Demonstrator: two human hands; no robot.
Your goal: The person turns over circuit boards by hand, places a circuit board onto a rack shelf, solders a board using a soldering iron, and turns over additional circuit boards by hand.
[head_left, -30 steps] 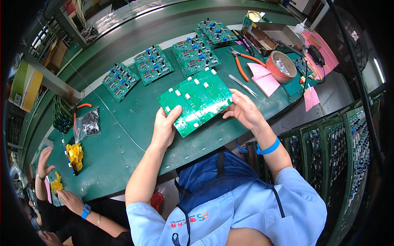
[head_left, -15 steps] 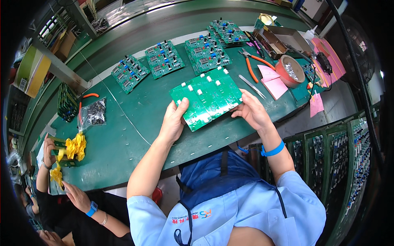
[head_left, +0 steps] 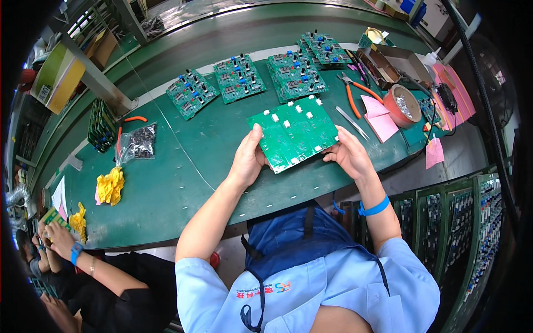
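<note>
A green printed circuit board [head_left: 302,135] with several small white connectors is held over the near part of the bench, tilted with its shiny face up. My left hand [head_left: 248,158] grips its left edge, thumb lying on top. At the right edge, my right hand [head_left: 351,154] has hold of it too, fingers curled beneath. Just beyond the board stand stacks of populated circuit boards [head_left: 294,77]. Metal tweezers [head_left: 352,123] lie to its right, near orange-handled cutters [head_left: 355,95].
Pink paper slips [head_left: 381,122] and a tape roll [head_left: 401,106] holding small silvery bits are at right, before an open metal box [head_left: 391,64]. At left are a bag of black parts [head_left: 140,142] and a crumpled yellow cloth [head_left: 110,186]. A co-worker's hand [head_left: 60,237] holds another board.
The view has shifted, so the bench sits further right. My hands keep the board, its tilt slightly changed. The co-worker's board has moved left, away from the yellow cloth.
</note>
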